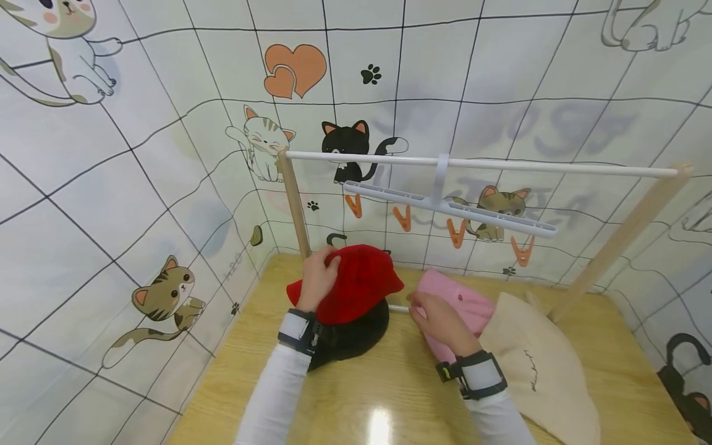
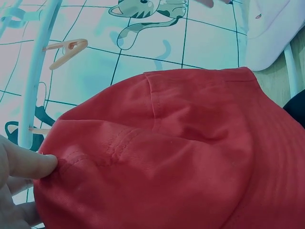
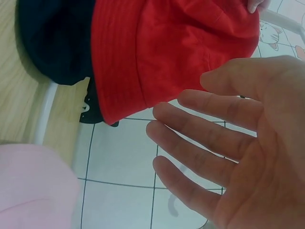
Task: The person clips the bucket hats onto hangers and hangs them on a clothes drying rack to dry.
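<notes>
Red cotton bucket hat (image 2: 181,152) fills most of the view, crown creased. Left hand (image 2: 16,183) pinches its edge at lower left, thumb pressed into the fabric. Behind: white plastic hanger bar (image 2: 35,71), orange clothes peg (image 2: 69,47), cat-print tiled wall (image 2: 143,43).

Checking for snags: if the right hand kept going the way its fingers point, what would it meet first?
Probably the red hat: the right hand is open, fingers aimed at its brim, not touching. Depth is unclear.
</notes>
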Available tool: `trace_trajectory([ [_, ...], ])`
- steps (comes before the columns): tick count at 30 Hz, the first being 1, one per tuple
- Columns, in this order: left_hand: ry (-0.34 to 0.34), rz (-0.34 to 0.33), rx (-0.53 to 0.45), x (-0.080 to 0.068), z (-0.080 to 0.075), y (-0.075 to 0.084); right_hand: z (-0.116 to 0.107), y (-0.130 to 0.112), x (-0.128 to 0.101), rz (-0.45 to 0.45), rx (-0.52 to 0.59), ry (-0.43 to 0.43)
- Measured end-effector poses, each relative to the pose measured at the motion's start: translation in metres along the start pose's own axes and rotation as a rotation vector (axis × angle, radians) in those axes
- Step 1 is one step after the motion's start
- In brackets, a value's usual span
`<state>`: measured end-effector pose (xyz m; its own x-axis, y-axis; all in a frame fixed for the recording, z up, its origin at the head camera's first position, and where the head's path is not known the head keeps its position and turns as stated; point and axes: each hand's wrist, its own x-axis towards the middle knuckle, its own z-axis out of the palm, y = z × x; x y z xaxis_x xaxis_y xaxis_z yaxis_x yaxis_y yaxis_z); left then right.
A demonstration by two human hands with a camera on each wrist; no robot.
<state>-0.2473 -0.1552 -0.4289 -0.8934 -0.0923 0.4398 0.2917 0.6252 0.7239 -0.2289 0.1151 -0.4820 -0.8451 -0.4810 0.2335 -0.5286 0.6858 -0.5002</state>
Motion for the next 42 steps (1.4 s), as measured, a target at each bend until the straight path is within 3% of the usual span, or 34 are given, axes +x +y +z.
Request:
trace_trajectory([
  [13, 0.009, -0.051, -0.015, 0.012, -0.007, 0.000, -0.011, -0.011, 0.051, -0.097, -0.008, -0.004],
  [20, -0.015, -0.115, -0.005, 0.019, -0.009, 0.000, -0.019, -0.020, 0.081, -0.193, -0.083, -0.041],
  [27, -0.011, -0.103, 0.016, 0.021, -0.007, -0.003, -0.023, -0.025, 0.099, -0.180, -0.134, -0.071],
  [35, -0.030, -0.141, 0.003, 0.021, -0.007, -0.005, -0.025, -0.034, 0.116, -0.161, -0.085, -0.078],
  [42, -0.026, -0.101, 0.043, 0.027, -0.012, -0.002, -0.032, -0.040, 0.129, -0.134, -0.047, -0.090],
])
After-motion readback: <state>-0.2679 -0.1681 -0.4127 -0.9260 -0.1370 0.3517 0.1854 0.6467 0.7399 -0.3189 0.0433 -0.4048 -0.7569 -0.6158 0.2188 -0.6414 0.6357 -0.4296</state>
